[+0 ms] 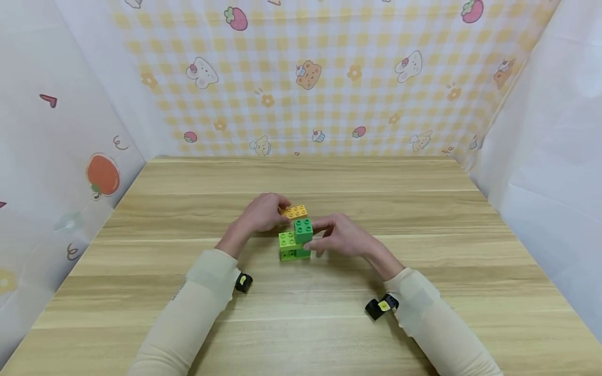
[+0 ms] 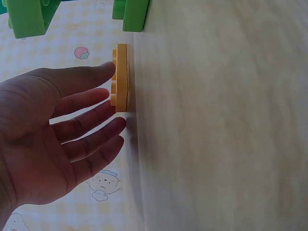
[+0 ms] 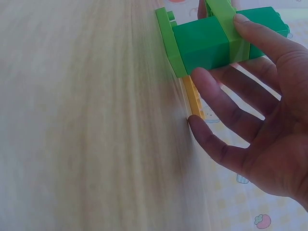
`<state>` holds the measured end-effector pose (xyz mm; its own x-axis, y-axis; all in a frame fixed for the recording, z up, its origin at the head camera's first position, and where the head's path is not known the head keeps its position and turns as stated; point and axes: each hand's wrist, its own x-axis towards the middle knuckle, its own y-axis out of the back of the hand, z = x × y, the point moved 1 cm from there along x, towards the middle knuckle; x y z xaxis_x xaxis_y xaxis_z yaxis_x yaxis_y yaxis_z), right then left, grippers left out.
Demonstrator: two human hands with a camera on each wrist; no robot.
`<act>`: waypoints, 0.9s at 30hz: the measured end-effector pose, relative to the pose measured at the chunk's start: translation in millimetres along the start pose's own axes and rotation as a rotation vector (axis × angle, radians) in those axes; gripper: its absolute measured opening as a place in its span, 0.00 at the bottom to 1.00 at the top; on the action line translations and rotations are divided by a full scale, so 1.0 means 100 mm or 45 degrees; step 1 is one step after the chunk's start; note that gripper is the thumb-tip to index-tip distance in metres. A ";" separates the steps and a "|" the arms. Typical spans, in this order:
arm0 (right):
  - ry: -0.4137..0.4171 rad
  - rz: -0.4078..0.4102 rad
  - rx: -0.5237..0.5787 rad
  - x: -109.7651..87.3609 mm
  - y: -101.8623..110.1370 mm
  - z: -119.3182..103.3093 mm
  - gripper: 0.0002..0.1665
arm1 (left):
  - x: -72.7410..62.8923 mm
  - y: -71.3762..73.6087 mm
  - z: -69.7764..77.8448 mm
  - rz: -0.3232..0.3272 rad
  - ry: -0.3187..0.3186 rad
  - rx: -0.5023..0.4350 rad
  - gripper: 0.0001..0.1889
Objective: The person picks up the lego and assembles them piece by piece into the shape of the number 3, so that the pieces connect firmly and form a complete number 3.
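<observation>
A small stack of toy building bricks stands near the middle of the table, alternating light green and darker green layers. On top sits a dark green brick with studs facing up. My right hand pinches the stack from its right side, the thumb against the upper light green layer and the other fingers spread behind and below. Just behind the stack, a flat yellow-orange brick lies studs up. My left hand grips its left end between thumb and fingers; the thumb tip meets its studded side.
The wood-grain table stretches out on all sides of the bricks. A yellow checked cloth with cartoon prints hangs at its back edge, and white sheets close off both sides. Black wrist cameras are strapped at the sleeves.
</observation>
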<state>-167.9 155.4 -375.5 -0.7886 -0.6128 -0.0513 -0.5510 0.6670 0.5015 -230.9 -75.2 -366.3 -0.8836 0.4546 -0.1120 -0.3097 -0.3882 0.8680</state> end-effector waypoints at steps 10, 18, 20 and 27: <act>-0.002 0.002 -0.001 -0.01 0.00 -0.02 0.17 | 0.03 0.00 0.01 -0.018 0.015 0.000 0.27; 0.006 0.003 0.012 -0.01 0.00 -0.03 0.17 | 0.05 -0.01 0.01 -0.033 0.000 0.025 0.27; 0.004 0.002 0.011 -0.01 0.00 -0.03 0.17 | 0.06 -0.02 0.01 -0.035 0.001 0.022 0.26; 0.007 0.006 0.007 -0.01 -0.01 -0.02 0.17 | 0.09 -0.02 0.02 -0.031 -0.004 0.033 0.22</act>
<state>-166.0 154.5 -374.6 -0.7896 -0.6120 -0.0447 -0.5491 0.6721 0.4968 -237.1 -68.9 -368.3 -0.8748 0.4664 -0.1313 -0.3217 -0.3564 0.8772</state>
